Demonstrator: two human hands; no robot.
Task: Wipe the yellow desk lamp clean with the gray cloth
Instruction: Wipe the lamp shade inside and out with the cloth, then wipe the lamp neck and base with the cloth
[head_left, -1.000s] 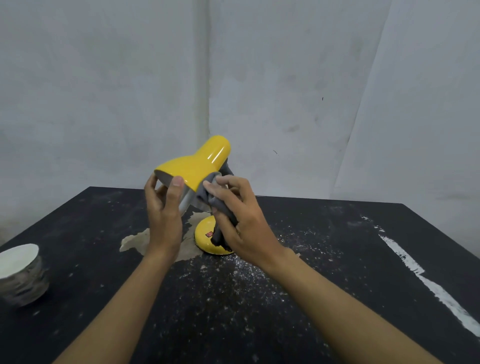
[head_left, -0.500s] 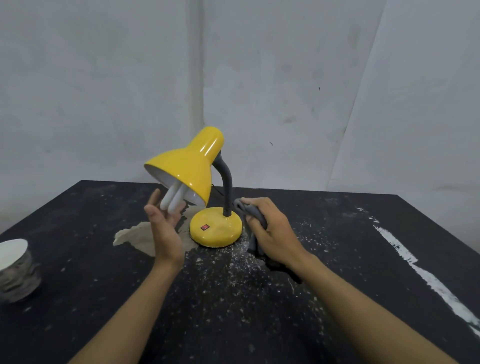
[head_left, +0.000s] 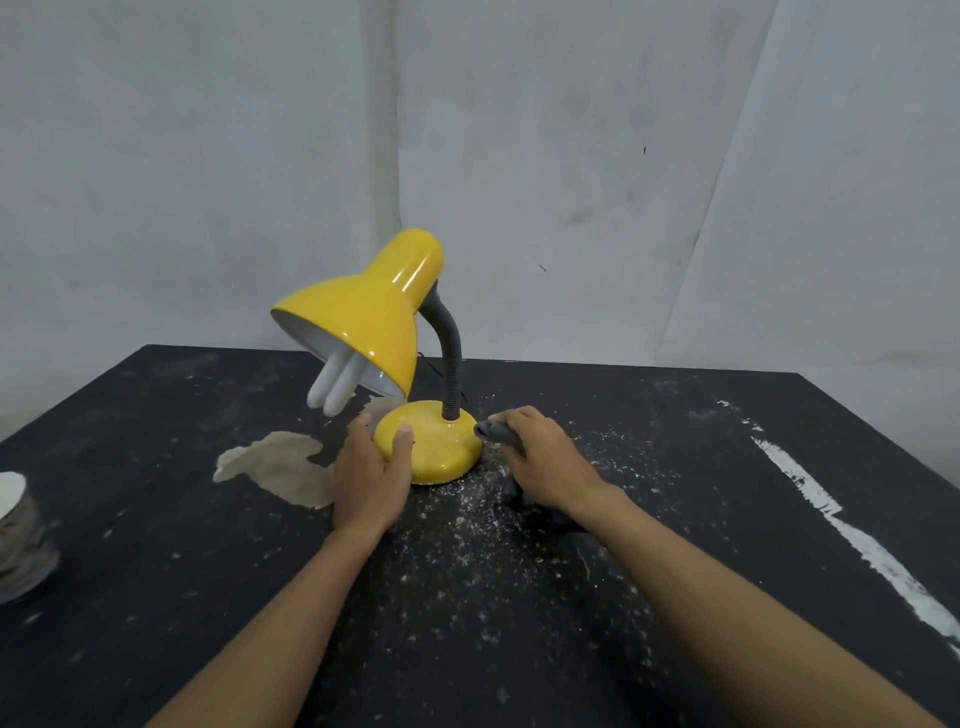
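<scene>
Lamp (head_left: 358, 322) upright | left hand (head_left: 369, 478) grip clasps base (head_left: 441, 452) | right hand (head_left: 545, 462) grip clenches gray cloth (head_left: 493, 430) beside base

A black counter (head_left: 156, 519) fills the lower half of the frame, its top scuffed and dusty. Left of centre a flat beige patch (head_left: 275, 465) with a ragged outline lies on it. White specks (head_left: 467, 545) are scattered thickly over the middle of the top and thin out towards the near edge. A broken white streak (head_left: 831, 519) runs diagonally down the right side to the lower right corner. At the left edge of the frame, partly cut off, stands a round container (head_left: 21, 545) with a white top and a grey wrinkled side. Behind the counter rise pale grey walls (head_left: 208, 156), stained in places, with a vertical fold (head_left: 397, 156) above centre and a slanted seam (head_left: 727, 182) at the upper right
</scene>
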